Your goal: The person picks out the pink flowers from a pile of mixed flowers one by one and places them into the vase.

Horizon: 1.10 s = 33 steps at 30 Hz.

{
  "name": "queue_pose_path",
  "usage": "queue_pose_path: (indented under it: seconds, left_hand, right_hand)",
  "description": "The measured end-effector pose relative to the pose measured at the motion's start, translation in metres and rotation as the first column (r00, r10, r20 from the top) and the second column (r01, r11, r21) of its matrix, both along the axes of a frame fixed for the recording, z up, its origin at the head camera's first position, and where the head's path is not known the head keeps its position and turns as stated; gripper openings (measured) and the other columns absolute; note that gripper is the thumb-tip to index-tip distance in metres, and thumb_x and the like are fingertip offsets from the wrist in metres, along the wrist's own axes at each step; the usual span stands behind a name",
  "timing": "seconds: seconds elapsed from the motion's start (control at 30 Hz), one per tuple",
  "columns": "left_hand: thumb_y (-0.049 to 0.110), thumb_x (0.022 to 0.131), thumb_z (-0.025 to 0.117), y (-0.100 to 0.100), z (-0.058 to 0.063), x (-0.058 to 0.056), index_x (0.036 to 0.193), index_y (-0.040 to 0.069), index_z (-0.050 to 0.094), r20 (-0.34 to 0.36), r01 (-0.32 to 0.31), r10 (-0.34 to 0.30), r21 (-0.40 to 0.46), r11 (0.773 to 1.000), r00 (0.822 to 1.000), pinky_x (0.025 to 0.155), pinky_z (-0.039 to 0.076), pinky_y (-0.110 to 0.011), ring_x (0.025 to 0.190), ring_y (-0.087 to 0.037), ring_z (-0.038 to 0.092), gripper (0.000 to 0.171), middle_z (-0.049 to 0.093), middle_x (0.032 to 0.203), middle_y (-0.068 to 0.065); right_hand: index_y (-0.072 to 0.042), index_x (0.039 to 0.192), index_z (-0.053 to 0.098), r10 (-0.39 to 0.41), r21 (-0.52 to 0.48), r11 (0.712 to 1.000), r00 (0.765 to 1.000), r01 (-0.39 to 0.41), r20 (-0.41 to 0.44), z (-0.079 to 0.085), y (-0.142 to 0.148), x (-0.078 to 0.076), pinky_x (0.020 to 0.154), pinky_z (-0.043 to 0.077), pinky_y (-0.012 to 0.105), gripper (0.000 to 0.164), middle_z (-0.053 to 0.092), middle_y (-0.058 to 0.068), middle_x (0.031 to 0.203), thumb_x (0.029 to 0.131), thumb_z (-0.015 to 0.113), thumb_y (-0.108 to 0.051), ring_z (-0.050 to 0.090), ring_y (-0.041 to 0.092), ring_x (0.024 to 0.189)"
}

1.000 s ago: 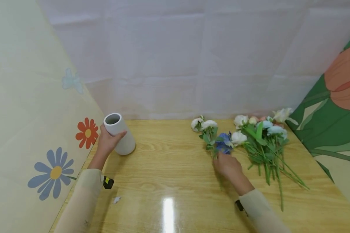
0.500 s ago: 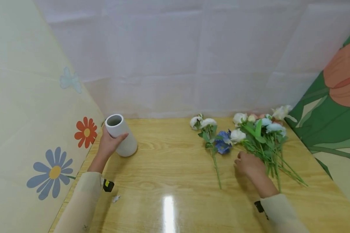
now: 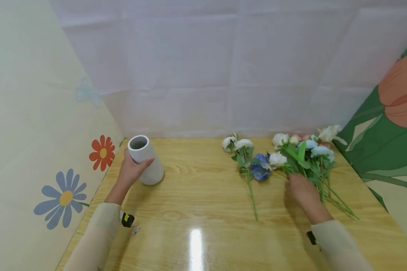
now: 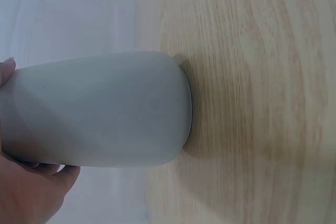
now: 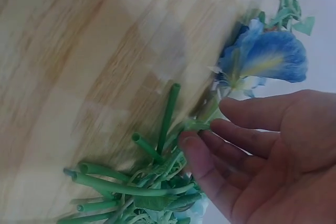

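Observation:
A pale grey-white vase [image 3: 150,165] stands on the table at the left, its dark mouth facing up. My left hand [image 3: 132,169] grips it around the upper part, thumb across the front. In the left wrist view the base of the vase [image 4: 121,109] meets the wood. Over at the right, my right hand [image 3: 302,190] is among the stems at the near side of a flower pile [image 3: 303,150]. Seen from the right wrist, its fingers are loosely bent, their tips right at a thin green stem [image 5: 194,125]. A blue flower [image 5: 270,56] lies just beyond them.
A separate stem with white blooms [image 3: 243,145] lies left of the blue flower [image 3: 260,167]. A white rose [image 3: 277,160] rests beside the pile. Printed cloth walls [image 3: 190,75] close off the back and sides. A small white scrap [image 3: 136,229] is near my left sleeve.
My right hand has left the blue flower and white-bloom stem and moved right to the pile's stems. My left hand and the vase have shifted slightly right and nearer.

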<state>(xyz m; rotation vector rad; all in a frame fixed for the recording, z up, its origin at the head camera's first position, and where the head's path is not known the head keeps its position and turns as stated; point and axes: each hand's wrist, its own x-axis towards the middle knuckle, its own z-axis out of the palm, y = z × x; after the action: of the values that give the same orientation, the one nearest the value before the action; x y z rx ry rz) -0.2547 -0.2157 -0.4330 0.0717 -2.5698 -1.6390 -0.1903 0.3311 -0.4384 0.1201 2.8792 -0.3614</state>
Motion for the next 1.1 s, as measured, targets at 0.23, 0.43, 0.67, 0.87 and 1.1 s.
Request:
queue_pose_path:
  seconds: [0.23, 0.43, 0.67, 0.87, 1.1]
  left_hand:
    - [0.036, 0.088, 0.078, 0.005, -0.002, 0.001, 0.157, 0.008, 0.012, -0.001, 0.017, -0.017, -0.007, 1.0, 1.0, 0.11, 0.037, -0.063, 0.134, -0.042, 0.044, 0.1, 0.042, 0.147, -0.023]
    - [0.036, 0.087, 0.079, 0.01, -0.002, 0.003, 0.156, 0.008, 0.014, -0.01, 0.032, -0.032, -0.01, 0.999, 0.999, 0.11, 0.037, -0.064, 0.134, -0.041, 0.044, 0.099, 0.042, 0.148, -0.022]
    - [0.036, 0.087, 0.079, 0.013, -0.002, 0.005, 0.156, 0.008, 0.013, -0.005, 0.031, -0.031, -0.009, 0.999, 0.999, 0.11, 0.037, -0.064, 0.134, -0.041, 0.044, 0.1, 0.042, 0.148, -0.022]
    - [0.035, 0.087, 0.08, 0.013, -0.003, 0.007, 0.156, 0.007, 0.013, -0.022, 0.027, -0.028, -0.013, 1.0, 0.999, 0.108, 0.038, -0.064, 0.133, -0.042, 0.045, 0.1, 0.043, 0.147, -0.023]
    - [0.033, 0.088, 0.079, 0.011, -0.004, 0.01, 0.155, 0.007, 0.014, -0.032, 0.023, -0.024, -0.005, 1.0, 0.999, 0.109, 0.038, -0.064, 0.133, -0.041, 0.044, 0.098, 0.042, 0.146, -0.023]
  right_hand:
    - [0.014, 0.122, 0.054, 0.041, 0.051, 0.998, 0.999, -0.041, -0.002, -0.005, 0.001, -0.01, 0.083, 0.051, 0.058, 0.03, 0.057, 0.036, 0.113, 0.095, 0.05, 0.001, 0.057, 0.05, 0.101]
    - [0.009, 0.106, 0.06, -0.003, 0.043, 0.999, 0.999, 0.001, 0.039, -0.006, 0.002, -0.018, 0.064, 0.052, 0.048, 0.021, 0.055, 0.033, 0.109, 0.085, 0.065, 0.006, 0.059, 0.043, 0.087]
    - [0.001, 0.086, 0.065, -0.05, 0.07, 0.996, 0.998, 0.047, 0.046, -0.007, 0.006, -0.028, 0.054, 0.051, 0.046, 0.027, 0.059, 0.032, 0.106, 0.066, 0.083, -0.001, 0.062, 0.042, 0.079]
    - [-0.001, 0.088, 0.065, -0.072, 0.038, 0.997, 0.997, 0.071, 0.012, -0.002, 0.006, -0.031, 0.056, 0.052, 0.049, 0.018, 0.064, 0.031, 0.104, 0.074, 0.078, -0.003, 0.063, 0.044, 0.081]
    - [0.003, 0.114, 0.062, -0.036, -0.015, 0.999, 0.979, 0.034, -0.198, 0.004, -0.003, -0.033, 0.064, 0.053, 0.051, 0.026, 0.064, 0.029, 0.111, 0.103, 0.045, -0.013, 0.063, 0.044, 0.09]
